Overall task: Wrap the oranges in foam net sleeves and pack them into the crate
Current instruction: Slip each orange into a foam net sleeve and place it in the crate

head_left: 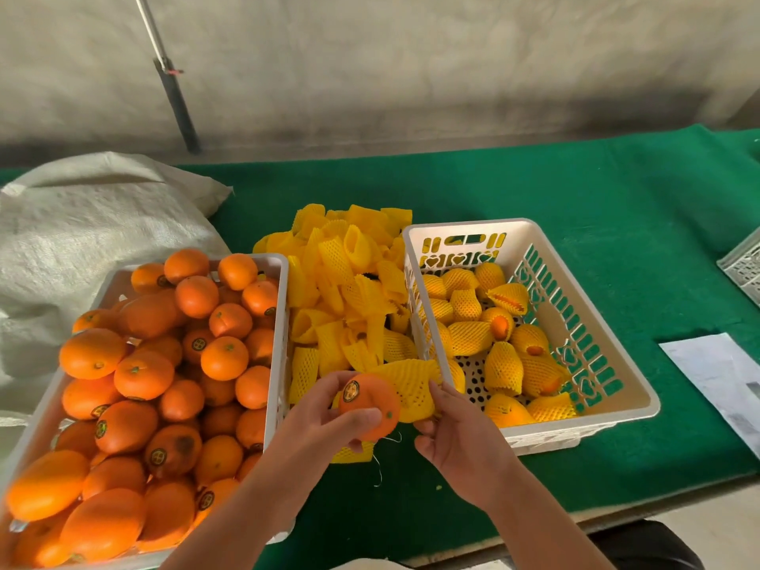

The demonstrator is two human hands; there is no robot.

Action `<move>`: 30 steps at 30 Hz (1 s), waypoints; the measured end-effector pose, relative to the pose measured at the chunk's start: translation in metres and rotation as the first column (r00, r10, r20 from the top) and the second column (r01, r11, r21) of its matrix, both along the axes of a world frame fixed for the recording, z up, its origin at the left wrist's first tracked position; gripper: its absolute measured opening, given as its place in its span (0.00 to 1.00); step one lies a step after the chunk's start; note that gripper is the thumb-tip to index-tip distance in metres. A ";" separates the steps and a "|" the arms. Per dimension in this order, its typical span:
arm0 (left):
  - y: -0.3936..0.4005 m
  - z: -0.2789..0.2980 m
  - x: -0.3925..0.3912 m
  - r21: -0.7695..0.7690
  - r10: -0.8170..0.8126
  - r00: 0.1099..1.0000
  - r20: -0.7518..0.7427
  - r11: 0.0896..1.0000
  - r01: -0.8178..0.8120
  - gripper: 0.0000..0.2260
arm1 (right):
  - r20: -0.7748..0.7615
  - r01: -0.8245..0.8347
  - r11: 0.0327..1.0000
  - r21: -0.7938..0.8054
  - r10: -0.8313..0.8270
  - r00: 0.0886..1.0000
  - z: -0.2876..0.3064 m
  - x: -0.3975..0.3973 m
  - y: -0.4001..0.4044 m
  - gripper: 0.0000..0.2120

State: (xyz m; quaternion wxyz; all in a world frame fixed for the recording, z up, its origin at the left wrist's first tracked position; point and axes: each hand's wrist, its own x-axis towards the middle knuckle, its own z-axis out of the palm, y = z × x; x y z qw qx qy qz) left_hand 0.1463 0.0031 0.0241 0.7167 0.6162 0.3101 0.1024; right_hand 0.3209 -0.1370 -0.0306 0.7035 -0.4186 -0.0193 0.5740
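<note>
Oranges, loose, unwrapped (pixel 140 388): heaped in a white plastic crate at 8 o'clock (pixel 283 306), several bearing round dark stickers.

Foam net sleeves, yellow, empty (pixel 345 290): piled on the green table cover (pixel 575 191) at centre, between the two crates.

Packing crate, white, slotted walls (pixel 596 322): at 3 o'clock, touching the sleeve pile; holds sleeved oranges (pixel 503 366) across its floor, some perforated floor showing at its near left.

Left hand (pixel 325 417): at 6 o'clock, fingers and thumb curled round one stickered orange (pixel 370 405), held above the table's near edge.

Right hand (pixel 456 429): just right of that orange, fingers pinching a yellow sleeve (pixel 411 384) whose open end meets the orange's far side; the fruit is mostly outside it.

Woven white sack (pixel 82 224): at 10 o'clock, behind the orange crate.

Paper sheet (pixel 715 372): at 3 o'clock near the table's right edge.

Second slotted basket, corner only (pixel 744 269): at 2 o'clock.

Dark pole (pixel 177 96): at 11 o'clock, leaning against the pale wall.
</note>
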 end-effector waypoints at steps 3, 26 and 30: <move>-0.004 0.000 0.000 0.037 -0.012 0.999 -0.048 0.999 0.014 0.34 | 0.014 -0.018 1.000 0.015 0.017 1.000 -0.002 0.000 0.001 0.14; 0.002 -0.005 -0.004 -0.268 0.133 0.991 -0.007 0.955 -0.130 0.35 | 0.972 0.093 0.977 -0.193 0.176 0.158 0.025 -0.026 0.014 0.27; 0.007 -0.005 -0.008 -0.424 0.061 0.998 -0.013 0.903 -0.061 0.48 | 0.972 0.138 0.964 -0.225 0.214 0.095 0.028 -0.027 0.019 0.25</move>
